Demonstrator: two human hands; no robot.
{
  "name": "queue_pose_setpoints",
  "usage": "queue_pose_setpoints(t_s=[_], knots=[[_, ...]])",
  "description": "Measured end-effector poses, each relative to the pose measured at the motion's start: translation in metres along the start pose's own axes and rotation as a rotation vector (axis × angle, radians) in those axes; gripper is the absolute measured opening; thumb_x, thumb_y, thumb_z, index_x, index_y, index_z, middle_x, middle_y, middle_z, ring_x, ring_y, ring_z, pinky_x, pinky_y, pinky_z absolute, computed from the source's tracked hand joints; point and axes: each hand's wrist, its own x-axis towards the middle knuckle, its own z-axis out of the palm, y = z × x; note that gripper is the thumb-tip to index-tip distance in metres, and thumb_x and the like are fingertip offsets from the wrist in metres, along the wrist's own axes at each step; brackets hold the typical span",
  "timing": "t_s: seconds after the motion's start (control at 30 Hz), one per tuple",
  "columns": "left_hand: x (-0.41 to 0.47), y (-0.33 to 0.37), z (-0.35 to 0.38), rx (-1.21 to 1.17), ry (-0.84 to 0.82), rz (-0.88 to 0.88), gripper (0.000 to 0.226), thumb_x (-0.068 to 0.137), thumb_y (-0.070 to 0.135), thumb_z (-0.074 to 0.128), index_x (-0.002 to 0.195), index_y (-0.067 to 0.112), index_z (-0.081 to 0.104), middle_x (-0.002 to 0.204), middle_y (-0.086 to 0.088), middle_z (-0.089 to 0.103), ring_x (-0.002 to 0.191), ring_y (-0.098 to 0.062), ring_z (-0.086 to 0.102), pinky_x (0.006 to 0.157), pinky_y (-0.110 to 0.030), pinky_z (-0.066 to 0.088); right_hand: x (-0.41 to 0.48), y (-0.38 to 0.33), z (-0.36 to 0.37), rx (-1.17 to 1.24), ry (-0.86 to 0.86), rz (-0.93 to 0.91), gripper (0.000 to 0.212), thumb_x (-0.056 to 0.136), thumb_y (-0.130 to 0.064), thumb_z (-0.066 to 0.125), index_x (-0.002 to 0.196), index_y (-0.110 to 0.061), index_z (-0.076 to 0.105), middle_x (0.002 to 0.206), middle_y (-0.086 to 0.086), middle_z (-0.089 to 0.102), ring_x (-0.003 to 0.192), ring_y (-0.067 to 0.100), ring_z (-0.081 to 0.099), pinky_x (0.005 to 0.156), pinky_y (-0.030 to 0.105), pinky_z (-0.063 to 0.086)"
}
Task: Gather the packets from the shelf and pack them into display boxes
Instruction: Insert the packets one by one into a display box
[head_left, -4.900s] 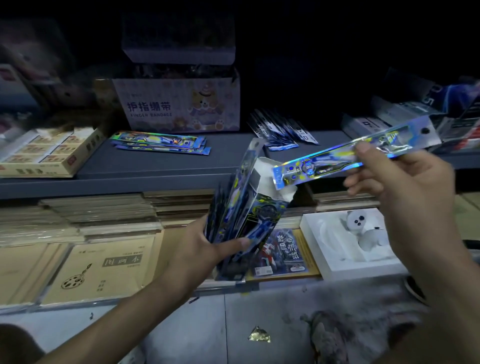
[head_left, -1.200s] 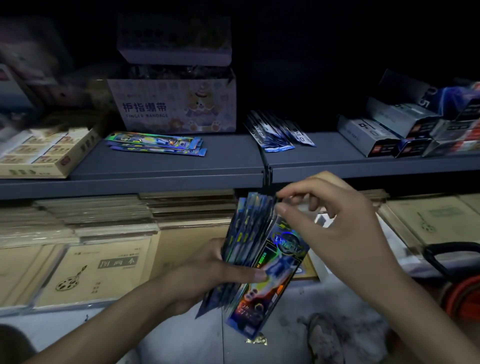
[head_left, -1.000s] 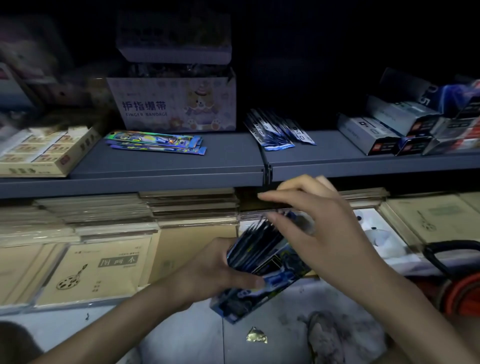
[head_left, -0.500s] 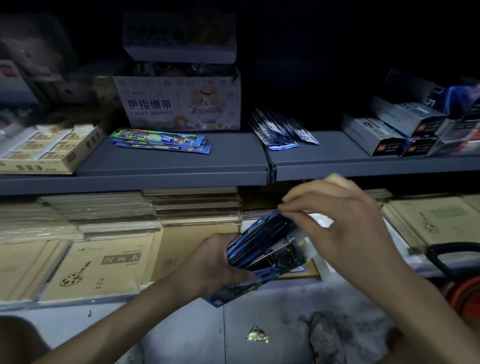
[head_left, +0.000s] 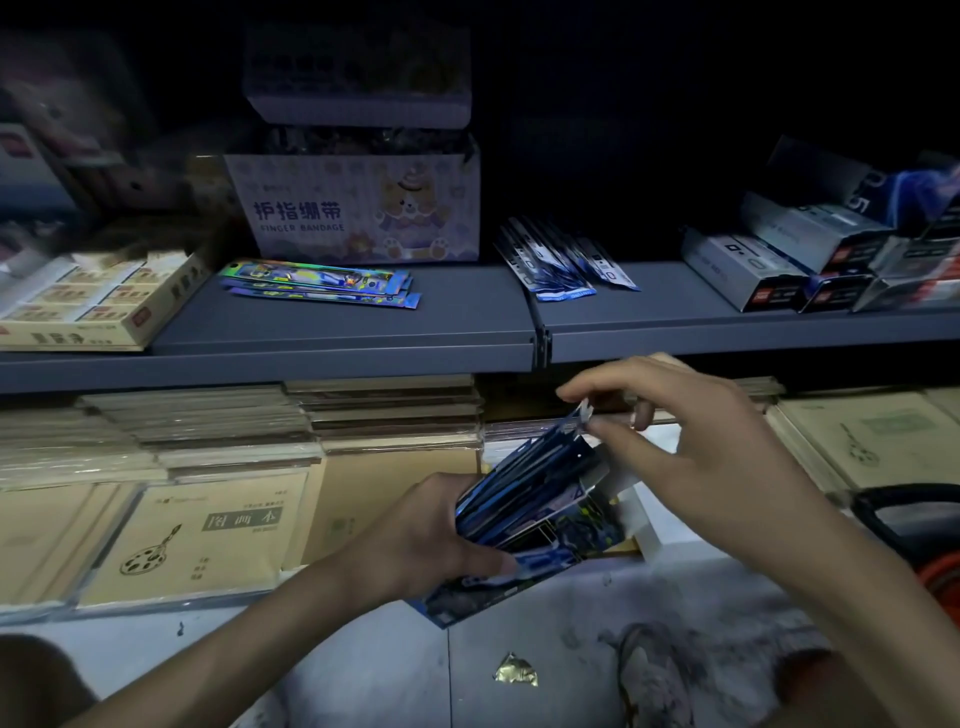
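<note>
Nearest, on the pale floor: a crumpled gold foil scrap. Above it, grips with the left hand, fingers and thumb curled round, a tilted dark blue printed cardboard display box holding a bundle of slim blue glossy packets. Pinches with the right hand, thumb against forefinger, the top tab of 1 packet in that bundle. Farther back, on the grey metal shelf: a flat stack of holographic packets, a fan of blue-and-white packets, and behind them a lilac "Finger Bandage" carton.
</note>
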Motion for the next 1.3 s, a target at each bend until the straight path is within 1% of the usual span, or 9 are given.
queue_pose_setpoints(t_s=[0.1,0.2,0.43,0.63,0.83,1.0,1.1,1.23,1.3], knots=[[-0.002,0.002,0.000,-0.028,-0.009,-0.010,0.030,0.077,0.021,0.091,0.101,0.026,0.073,0.092,0.010,0.077,0.084,-0.007,0.072,0.071,-0.021,0.055,0.000,0.001,-0.003,0.100,-0.014,0.074,0.033,0.079,-0.016,0.087,0.099,-0.036,0.072,0.105,-0.015,0.072,0.089,0.016,0.064,0.085,0.029,0.051],[-0.003,0.004,0.001,-0.040,-0.033,-0.005,0.034,0.077,0.022,0.090,0.106,0.024,0.074,0.096,0.012,0.077,0.088,-0.004,0.072,0.076,-0.023,0.058,0.002,0.003,-0.003,0.146,0.013,0.025,0.022,0.076,-0.015,0.088,0.085,-0.027,0.072,0.096,-0.006,0.073,0.086,0.021,0.067,0.076,0.041,0.053],[-0.002,0.005,0.003,-0.067,-0.041,-0.004,0.030,0.077,0.017,0.091,0.102,0.015,0.074,0.093,-0.003,0.076,0.081,-0.009,0.069,0.071,-0.022,0.053,0.000,0.008,-0.003,0.048,-0.047,-0.001,0.011,0.088,-0.022,0.078,0.094,-0.028,0.083,0.090,-0.017,0.076,0.095,0.007,0.069,0.079,0.027,0.052],[-0.001,0.001,0.001,-0.047,-0.020,-0.001,0.025,0.076,0.017,0.091,0.093,0.014,0.073,0.085,-0.003,0.074,0.074,-0.008,0.067,0.065,-0.023,0.052,-0.003,0.009,-0.001,-0.006,-0.121,-0.066,0.038,0.098,-0.040,0.051,0.126,-0.032,0.075,0.125,-0.023,0.068,0.121,0.008,0.061,0.100,0.025,0.050],[-0.002,0.004,0.002,-0.108,-0.023,-0.046,0.026,0.078,0.017,0.089,0.089,0.030,0.071,0.086,0.014,0.077,0.080,-0.002,0.072,0.065,-0.014,0.051,0.001,0.004,-0.019,0.029,0.074,-0.026,0.030,0.098,-0.018,0.063,0.122,-0.028,0.076,0.130,-0.016,0.068,0.120,0.010,0.064,0.098,0.025,0.050],[-0.003,0.004,0.001,-0.226,0.009,-0.095,0.034,0.078,0.015,0.089,0.105,0.024,0.071,0.099,0.009,0.077,0.089,-0.002,0.072,0.070,-0.015,0.055,-0.002,-0.009,-0.018,0.272,0.093,0.103,0.013,0.084,-0.006,0.079,0.092,-0.017,0.080,0.097,-0.007,0.079,0.087,0.015,0.075,0.079,0.035,0.058],[-0.004,0.004,0.004,-0.157,0.050,-0.179,0.055,0.073,0.032,0.092,0.120,0.030,0.064,0.116,0.015,0.067,0.100,0.000,0.066,0.082,-0.015,0.055,-0.002,-0.019,-0.009,0.421,0.097,0.117,0.012,0.073,-0.012,0.084,0.083,-0.009,0.080,0.085,0.003,0.079,0.077,0.025,0.075,0.073,0.038,0.061],[0.000,0.004,0.008,-0.190,0.078,-0.067,0.031,0.075,0.016,0.091,0.098,0.026,0.073,0.090,0.018,0.078,0.084,0.002,0.072,0.071,-0.017,0.055,0.000,-0.020,-0.017,0.650,0.232,0.182,0.012,0.070,-0.012,0.082,0.080,-0.011,0.077,0.074,0.008,0.076,0.062,0.021,0.071,0.059,0.028,0.057],[0.001,0.002,0.008,-0.231,0.150,-0.043,0.030,0.074,0.011,0.091,0.099,0.018,0.076,0.091,0.010,0.079,0.085,-0.006,0.075,0.070,-0.022,0.058,-0.001,-0.016,-0.027,0.732,0.353,0.210,0.012,0.069,-0.020,0.082,0.078,-0.015,0.076,0.070,0.006,0.072,0.056,0.020,0.062,0.055,0.029,0.051]])
